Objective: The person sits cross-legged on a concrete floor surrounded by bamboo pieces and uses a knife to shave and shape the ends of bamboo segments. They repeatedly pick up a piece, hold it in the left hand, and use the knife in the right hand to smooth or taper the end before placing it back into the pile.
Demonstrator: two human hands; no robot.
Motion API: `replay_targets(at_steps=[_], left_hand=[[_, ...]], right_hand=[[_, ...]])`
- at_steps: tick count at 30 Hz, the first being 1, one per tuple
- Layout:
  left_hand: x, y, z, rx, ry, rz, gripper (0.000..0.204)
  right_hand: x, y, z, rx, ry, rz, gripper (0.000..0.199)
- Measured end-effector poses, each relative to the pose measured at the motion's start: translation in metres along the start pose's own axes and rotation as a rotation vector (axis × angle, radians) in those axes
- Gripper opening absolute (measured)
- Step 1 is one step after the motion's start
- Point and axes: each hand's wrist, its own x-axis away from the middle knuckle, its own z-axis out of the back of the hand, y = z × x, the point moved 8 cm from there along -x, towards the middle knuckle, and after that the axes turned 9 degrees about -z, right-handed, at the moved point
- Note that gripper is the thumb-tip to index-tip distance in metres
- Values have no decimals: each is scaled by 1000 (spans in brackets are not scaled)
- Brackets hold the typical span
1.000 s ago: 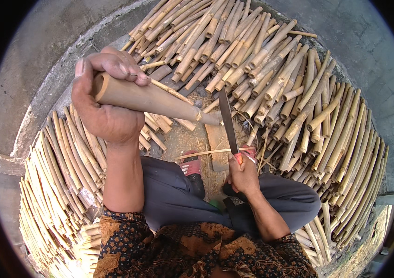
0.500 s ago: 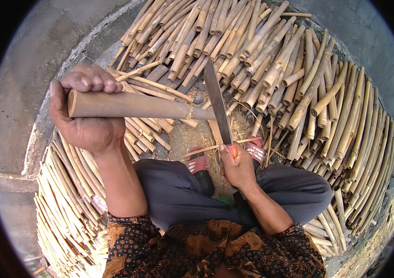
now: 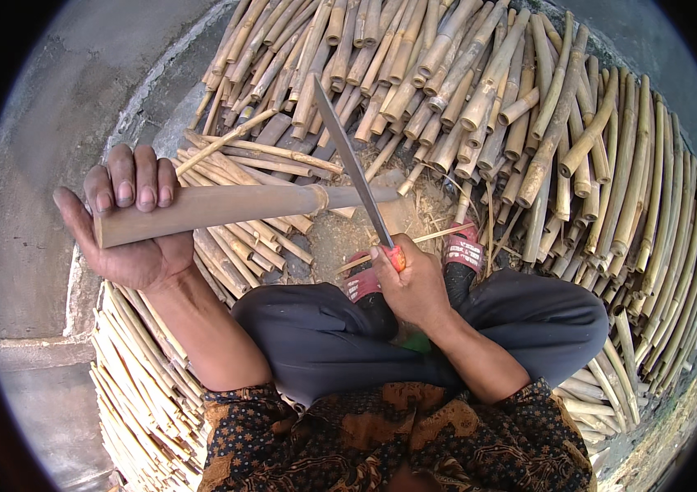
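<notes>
Around the seated person's crossed legs point(image 3: 414, 344), bamboo is heaped on every side: a big fan of thick cut culms point(image 3: 529, 123) beyond the knees and curving round to the right of them, a stack of thinner split strips point(image 3: 135, 385) to the left of the left knee, and a patch of bare ground with chips and slivers point(image 3: 414, 221) just ahead of the red sandals point(image 3: 463, 250). Left of and above the knees, the left hand point(image 3: 131, 234) is wrapped round the near end of one bamboo section point(image 3: 225, 209), fingers curled over the top, thumb under it, holding it roughly level with its far end over the chip patch. Just ahead of the knees, the right hand point(image 3: 414, 283) is clenched on the orange handle of a long blade point(image 3: 353, 164), which slants up and away and crosses the far end of the section; whether the edge has bitten in or merely rests there cannot be told. Judgement: to split well, seat the edge across the middle of the end face, in line with the grain, and steady the section before driving. Keep the left fingers well back from the blade line. Short controlled taps beat one hard blow. Risk: a glancing edge sliding toward the sandalled feet below.
</notes>
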Motion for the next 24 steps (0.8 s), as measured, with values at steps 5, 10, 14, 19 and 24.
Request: replay_targets(at_steps=[5,10,14,19,24], left_hand=[[0,5,-29,112,-384,65,56],[-5,1,-15,106,-229,180,58],[-3,-6,-3,-12,-65,66,70],[-11,-3,9,-684,102,-386,91],[10,-81,53,-979,-115,255,80]], right_hand=[[3,-14,-20,99,-63,128,25],[-6,17,-13,126,-80,-162,25],[10,-17,-17,84,-81,266,26],[-34,72,-26,254,-36,-84,34],[-48,219,-11,508,-12,-518,36]])
